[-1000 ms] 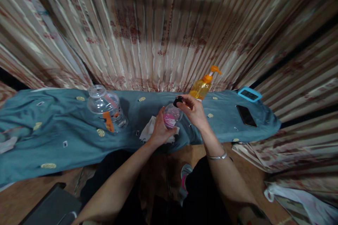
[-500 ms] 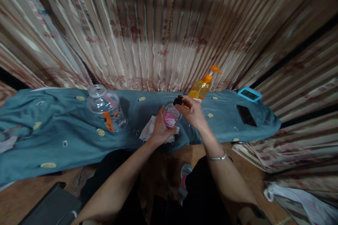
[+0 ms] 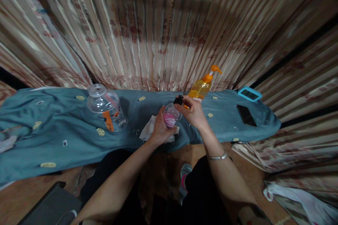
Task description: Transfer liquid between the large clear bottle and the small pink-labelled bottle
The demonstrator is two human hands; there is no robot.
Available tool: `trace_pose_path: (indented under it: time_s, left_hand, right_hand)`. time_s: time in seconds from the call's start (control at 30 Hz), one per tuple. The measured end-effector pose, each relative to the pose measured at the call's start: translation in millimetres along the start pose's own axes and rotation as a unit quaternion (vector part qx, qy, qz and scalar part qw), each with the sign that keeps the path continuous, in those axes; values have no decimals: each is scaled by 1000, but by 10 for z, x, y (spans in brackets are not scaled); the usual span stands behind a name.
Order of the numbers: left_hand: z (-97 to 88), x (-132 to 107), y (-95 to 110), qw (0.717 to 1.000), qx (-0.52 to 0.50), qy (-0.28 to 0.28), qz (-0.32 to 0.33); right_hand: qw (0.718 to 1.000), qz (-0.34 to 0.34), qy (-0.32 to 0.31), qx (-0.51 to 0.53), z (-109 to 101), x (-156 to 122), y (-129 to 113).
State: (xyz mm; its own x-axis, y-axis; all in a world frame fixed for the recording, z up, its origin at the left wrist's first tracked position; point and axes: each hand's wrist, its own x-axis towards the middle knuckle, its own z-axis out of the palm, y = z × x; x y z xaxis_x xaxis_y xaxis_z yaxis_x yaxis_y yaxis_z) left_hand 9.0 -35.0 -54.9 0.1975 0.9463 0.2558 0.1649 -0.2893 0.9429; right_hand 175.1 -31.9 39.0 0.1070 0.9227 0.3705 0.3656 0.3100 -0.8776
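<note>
the left grip is clenching a small clear bottle with a pink label, holding it upright just over the teal-clothed counter, beside a white tissue. the right grip is pinching the black cap at the bottle's mouth. compared with a second ago its fingers are curling slightly lower and barely shifting, so the cap work is probably continuing. an orange pump bottle is standing just behind.

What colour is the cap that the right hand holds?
Black; the cap shows best in the head view.
</note>
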Motion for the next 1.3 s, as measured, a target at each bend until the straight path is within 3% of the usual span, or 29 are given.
trace_pose_path:
  time_s: [1.3]
  left_hand:
    - [-8, 4, -5, 1000, 10, -7, 5]
  right_hand:
    - [999, 14, 10, 41, -20, 29, 22]
